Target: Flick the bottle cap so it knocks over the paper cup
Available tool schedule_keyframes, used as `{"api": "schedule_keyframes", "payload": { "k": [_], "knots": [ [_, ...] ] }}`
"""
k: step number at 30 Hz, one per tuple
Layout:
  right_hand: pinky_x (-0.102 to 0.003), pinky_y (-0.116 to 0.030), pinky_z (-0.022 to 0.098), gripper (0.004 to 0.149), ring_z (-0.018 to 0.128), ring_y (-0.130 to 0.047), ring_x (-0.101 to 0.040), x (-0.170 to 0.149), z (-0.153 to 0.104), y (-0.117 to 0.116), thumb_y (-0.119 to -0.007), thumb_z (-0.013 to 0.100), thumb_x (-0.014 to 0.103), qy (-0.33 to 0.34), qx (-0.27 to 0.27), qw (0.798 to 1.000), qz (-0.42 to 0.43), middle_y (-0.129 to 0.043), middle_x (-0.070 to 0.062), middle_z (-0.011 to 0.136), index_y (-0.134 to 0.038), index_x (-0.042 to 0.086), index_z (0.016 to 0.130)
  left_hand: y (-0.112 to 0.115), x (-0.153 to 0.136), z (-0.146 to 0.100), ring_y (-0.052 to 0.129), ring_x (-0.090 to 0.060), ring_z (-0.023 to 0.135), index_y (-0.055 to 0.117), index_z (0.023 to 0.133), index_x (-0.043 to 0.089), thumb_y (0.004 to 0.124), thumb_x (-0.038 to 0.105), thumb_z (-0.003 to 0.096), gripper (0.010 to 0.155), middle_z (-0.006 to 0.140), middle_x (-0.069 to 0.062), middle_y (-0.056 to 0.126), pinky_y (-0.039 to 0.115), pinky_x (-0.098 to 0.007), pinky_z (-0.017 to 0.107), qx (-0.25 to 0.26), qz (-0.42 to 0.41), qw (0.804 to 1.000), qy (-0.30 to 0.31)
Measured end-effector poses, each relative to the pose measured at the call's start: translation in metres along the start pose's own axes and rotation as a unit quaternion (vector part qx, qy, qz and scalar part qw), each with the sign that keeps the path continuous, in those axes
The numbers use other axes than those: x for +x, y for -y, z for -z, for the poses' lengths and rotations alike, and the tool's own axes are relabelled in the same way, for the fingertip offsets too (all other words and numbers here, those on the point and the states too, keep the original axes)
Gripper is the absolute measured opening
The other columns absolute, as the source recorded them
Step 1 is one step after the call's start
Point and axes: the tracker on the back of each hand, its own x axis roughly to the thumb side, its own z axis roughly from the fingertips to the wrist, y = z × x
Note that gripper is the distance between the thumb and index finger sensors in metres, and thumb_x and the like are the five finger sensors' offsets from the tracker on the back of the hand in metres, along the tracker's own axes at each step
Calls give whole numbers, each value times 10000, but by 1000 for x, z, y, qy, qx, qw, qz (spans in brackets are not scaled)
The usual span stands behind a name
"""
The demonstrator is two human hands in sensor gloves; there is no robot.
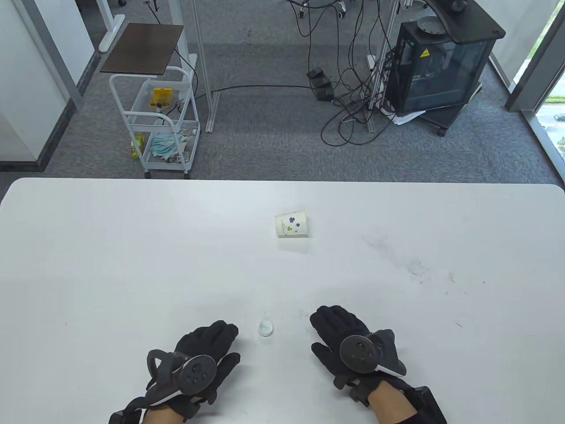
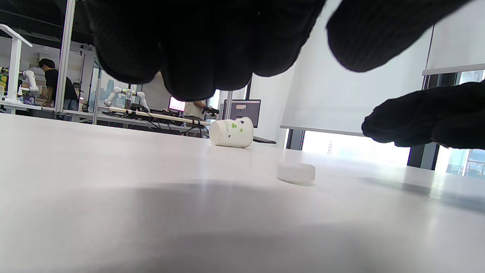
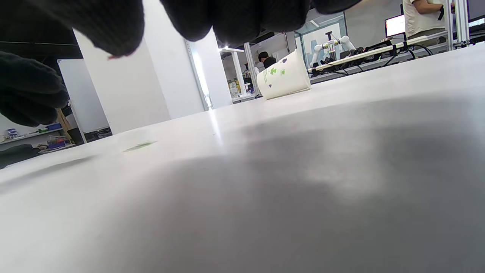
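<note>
A white paper cup with a flower print lies on its side at the middle of the white table, its wide end to the right. It also shows in the left wrist view and the right wrist view. A small white bottle cap sits on the table between my hands, also in the left wrist view. My left hand rests just left of the cap, empty. My right hand rests palm down just right of it, empty, fingers spread.
Dark scuff marks are on the table right of the cup. Beyond the far edge stand a white trolley, a black cabinet and floor cables.
</note>
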Motion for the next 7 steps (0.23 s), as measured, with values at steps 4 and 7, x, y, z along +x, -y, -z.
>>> {"api": "schedule_keyframes", "payload": {
  "k": [4,7],
  "knots": [
    [-603,-508,723,655,1026,-551,-442,1,0,-1,-795,519,459,0,7,1000,-2,-597,-155,1107,-577,186,1073,3,0,0,889,-256,879,640,1035,341,697,639,474,638,1078,-16,742,781,-467,645,-9,8,1000,-2],
    [-604,-508,722,651,1025,-554,-441,1,0,-2,-794,520,458,0,10,1000,-3,-602,-154,1104,-580,185,1072,2,0,0,891,-258,876,642,1034,343,699,638,472,637,1076,-18,743,781,-468,644,-12,10,1000,-4]
  ]
}}
